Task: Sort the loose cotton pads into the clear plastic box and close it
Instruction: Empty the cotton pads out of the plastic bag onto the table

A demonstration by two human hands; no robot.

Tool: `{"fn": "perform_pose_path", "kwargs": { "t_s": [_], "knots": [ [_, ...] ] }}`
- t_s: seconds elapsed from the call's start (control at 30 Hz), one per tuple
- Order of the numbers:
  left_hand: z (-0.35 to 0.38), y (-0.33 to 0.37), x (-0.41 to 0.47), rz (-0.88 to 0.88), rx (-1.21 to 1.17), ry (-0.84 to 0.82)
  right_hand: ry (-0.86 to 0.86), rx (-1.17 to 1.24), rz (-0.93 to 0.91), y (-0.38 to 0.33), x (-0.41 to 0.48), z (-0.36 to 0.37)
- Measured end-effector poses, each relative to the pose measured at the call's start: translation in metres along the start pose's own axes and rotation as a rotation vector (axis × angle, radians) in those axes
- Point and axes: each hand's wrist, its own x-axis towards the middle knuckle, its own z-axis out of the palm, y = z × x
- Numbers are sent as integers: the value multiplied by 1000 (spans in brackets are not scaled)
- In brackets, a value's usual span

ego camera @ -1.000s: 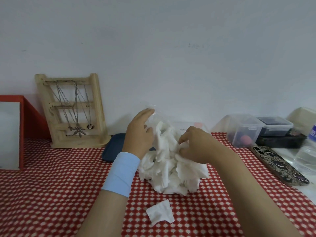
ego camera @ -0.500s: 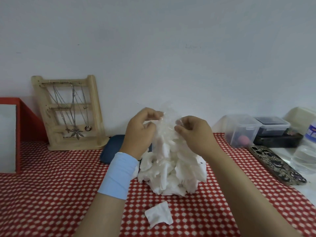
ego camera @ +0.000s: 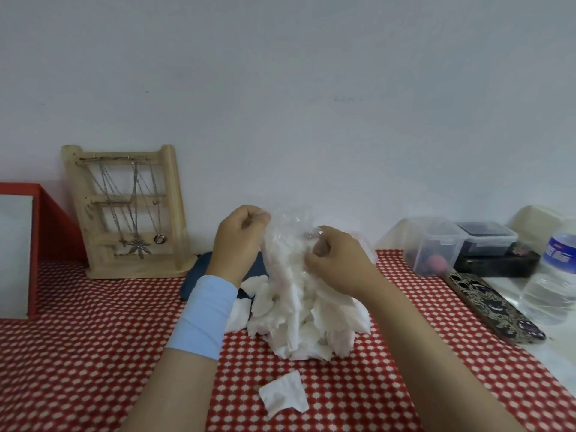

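Note:
A heap of white cotton pads [ego camera: 299,310] stands on the red checked tablecloth [ego camera: 93,353], spilling out of a thin clear plastic bag [ego camera: 290,226]. My left hand [ego camera: 240,241] pinches the bag's upper left edge. My right hand [ego camera: 336,260] pinches the bag's right side a little lower. One loose pad [ego camera: 285,397] lies apart in front of the heap. A clear plastic box [ego camera: 431,244] with a pink ball inside stands at the right, against the wall.
A wooden necklace stand [ego camera: 131,213] leans at the back left, beside a red-framed mirror [ego camera: 18,254]. A dark blue pouch [ego camera: 194,282] lies behind my left wrist. At the right are a black-lidded box [ego camera: 486,238], a patterned phone case [ego camera: 495,307] and a water bottle [ego camera: 551,279].
Both hands went from the heap's sides up to the bag's top and pinched its plastic. The right hand then dropped slightly lower; the bag stays pulled upward.

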Motion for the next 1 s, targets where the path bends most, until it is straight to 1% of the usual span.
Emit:
{"fn": "perform_pose_path", "kwargs": {
  "t_s": [0.07,0.13,0.27,0.33,0.4,0.47,0.5,0.53,0.6,0.67,0.8,0.87,0.93,1.0],
  "knots": [
    [0,8,6,6,-21,-19,-38,-50,-10,-7,1,0],
    [-1,19,12,25,-11,-30,-33,-33,-23,-16,4,-5],
    [-2,48,19,68,-15,-46,98,209,-54,-42,8,-24],
    [-3,58,19,32,-75,-58,152,251,-71,-50,12,-32],
    [-6,61,17,-59,-112,-104,162,295,-62,-55,15,-37],
    [-8,58,10,-136,-30,-158,188,331,-50,-57,15,-40],
    [-8,57,5,-138,11,-166,202,338,-48,-58,14,-43],
    [-7,54,1,-119,32,-155,195,348,-50,-57,12,-44],
    [-5,53,-7,-55,37,-104,127,353,-47,-57,5,-45],
    [-3,55,-13,-31,35,-91,89,332,1,-55,2,-43],
    [-5,62,-15,-7,53,-122,162,387,31,-54,-2,-47],
    [-7,66,-15,0,52,-130,154,416,21,-57,-2,-53],
    [-10,69,-16,18,51,-103,71,427,25,-63,-3,-58],
    [-13,71,-16,53,69,-43,-18,390,55,-67,-6,-58]
  ]
}}
